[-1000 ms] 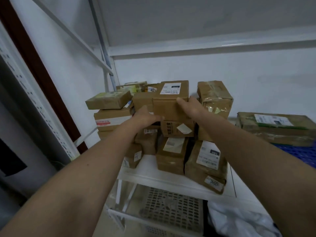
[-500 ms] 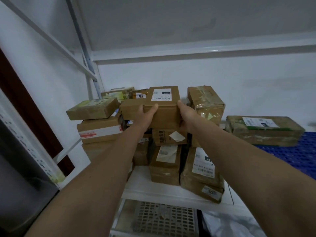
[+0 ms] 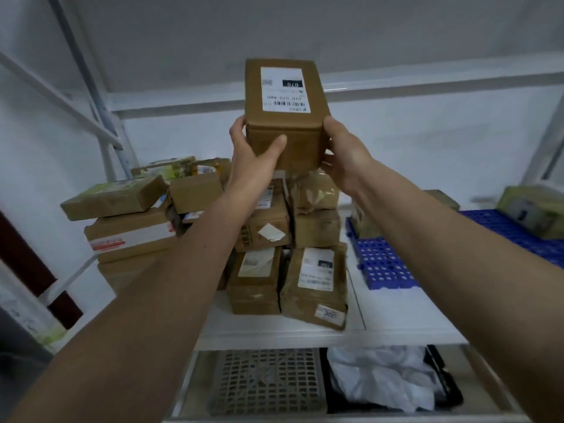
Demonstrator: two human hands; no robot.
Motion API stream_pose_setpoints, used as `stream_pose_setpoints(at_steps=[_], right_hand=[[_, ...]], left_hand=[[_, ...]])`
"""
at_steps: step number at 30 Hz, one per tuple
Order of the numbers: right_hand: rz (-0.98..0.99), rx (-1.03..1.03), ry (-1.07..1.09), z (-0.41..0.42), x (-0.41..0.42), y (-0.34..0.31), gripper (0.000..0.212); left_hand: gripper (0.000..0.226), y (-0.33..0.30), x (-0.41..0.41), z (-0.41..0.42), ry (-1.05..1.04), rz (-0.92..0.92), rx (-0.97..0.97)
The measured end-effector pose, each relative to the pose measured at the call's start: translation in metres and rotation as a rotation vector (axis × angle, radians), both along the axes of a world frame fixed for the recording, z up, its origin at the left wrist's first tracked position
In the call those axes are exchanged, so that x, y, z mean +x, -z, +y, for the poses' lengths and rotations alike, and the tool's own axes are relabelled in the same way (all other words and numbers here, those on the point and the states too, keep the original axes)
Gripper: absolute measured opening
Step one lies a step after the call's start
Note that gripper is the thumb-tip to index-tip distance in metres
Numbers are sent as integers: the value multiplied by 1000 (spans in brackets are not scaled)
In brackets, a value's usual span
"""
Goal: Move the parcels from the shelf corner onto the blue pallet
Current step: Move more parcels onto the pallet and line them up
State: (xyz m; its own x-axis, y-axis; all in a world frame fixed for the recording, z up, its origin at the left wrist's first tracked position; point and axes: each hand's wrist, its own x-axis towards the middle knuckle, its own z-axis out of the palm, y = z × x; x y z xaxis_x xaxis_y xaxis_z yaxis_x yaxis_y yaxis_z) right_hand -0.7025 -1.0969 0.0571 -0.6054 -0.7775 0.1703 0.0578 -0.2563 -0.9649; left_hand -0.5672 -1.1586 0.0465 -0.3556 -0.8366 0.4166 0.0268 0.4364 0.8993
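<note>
I hold 1 parcel between both hands above the parcel stack in the shelf corner; the pallet lies right of the stack, carrying 2 boxes

Dim, flat light w/ soft blur; wide-angle bends frame edges.

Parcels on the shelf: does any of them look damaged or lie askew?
Yes. The front parcel with the "300" sticker looks crumpled and leans against its neighbour. At the left, a flat parcel lies tilted on its stack, overhanging it. The box held in the left hand and right hand looks intact.
</note>
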Motion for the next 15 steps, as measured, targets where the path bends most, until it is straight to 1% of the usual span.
stream_pose_setpoints(at_steps=[3, 8, 11, 13, 15], right_hand=[[79, 22, 141, 42, -33, -6, 31], [83, 130, 309, 103, -93, 3, 40], [92, 237, 386, 125, -123, 28, 41], [83, 303, 409, 137, -137, 52, 40], [42, 382, 404, 146, -147, 78, 32]], left_hand=[[69, -5, -38, 32, 90, -20, -39], [69, 11, -100, 75, 246, -59, -12], [64, 39, -130, 90, 313, -131, 60], [62, 65, -146, 96, 308, -194, 119], [61, 93, -157, 104, 287, -237, 180]])
